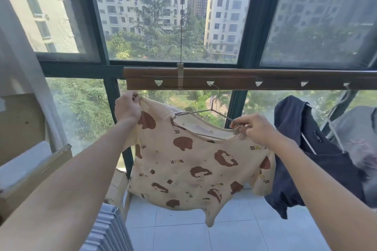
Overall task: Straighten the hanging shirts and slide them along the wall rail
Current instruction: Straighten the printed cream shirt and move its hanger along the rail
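One cream bear shirt (195, 161) hangs on a wire hanger (212, 108) hooked in the brown rail (265, 77). It tilts, its left shoulder up. The left hand (127, 106) pinches that shoulder; the right hand (255, 128) grips the collar. One dark shirt (302, 149) hangs just beside it, at right.

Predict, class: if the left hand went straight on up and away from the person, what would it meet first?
Probably the wooden rail just above the left hand, which grips the bear-print shirt; depth is unclear, so it might pass under toward the window.
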The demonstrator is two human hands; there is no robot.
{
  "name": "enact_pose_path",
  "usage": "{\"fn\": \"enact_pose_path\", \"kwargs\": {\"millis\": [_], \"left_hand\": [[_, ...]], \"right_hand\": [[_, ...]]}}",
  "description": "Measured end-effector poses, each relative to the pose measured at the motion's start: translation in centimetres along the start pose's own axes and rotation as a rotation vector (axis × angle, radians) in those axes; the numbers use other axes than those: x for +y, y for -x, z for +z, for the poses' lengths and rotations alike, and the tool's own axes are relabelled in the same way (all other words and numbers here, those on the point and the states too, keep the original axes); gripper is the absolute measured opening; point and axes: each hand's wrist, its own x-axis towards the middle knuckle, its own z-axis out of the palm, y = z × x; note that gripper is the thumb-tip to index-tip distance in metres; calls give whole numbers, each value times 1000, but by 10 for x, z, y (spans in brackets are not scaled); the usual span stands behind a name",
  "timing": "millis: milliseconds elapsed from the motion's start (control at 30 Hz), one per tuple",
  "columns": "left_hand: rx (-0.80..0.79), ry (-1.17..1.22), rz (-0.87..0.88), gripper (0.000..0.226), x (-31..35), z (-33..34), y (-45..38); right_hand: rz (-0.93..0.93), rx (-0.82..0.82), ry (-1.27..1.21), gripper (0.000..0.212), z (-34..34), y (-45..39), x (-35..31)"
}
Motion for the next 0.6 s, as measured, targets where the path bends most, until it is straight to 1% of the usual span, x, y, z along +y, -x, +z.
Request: {"fn": "enact_pose_path", "kwargs": {"millis": [100,133,167,233,267,333,400,467,500,600], "left_hand": [[-396,-231,-82,9,-17,11,3],[-489,-252,-69,13,-22,15,6],[-535,-236,-19,24,-22,17,9],[-566,-136,134,38,-11,17,16],[-588,-67,209,40,-3,17,19],[-627,45,326,33,12,17,26],[-637,75,423,23,23,20,31],[-638,59,501,24,31,23,36],[-617,38,563,22,34,25,38],[-481,18,771,12,37,31,44]], "right_hand": [[6,-13,-7,41,0,0,1],[9,-16,-11,40,0,-1,1],[12,-18,-11,40,-1,-1,1],[16,-22,-9,39,-3,-2,1],[18,-22,-11,39,-4,-2,0],[25,-28,-13,39,-5,-1,-1],[23,-29,-15,38,-5,0,-4],[22,-26,-23,37,-4,3,-6],[23,-29,-25,36,-4,4,-6],[30,-37,-35,31,-5,9,-8]]}}
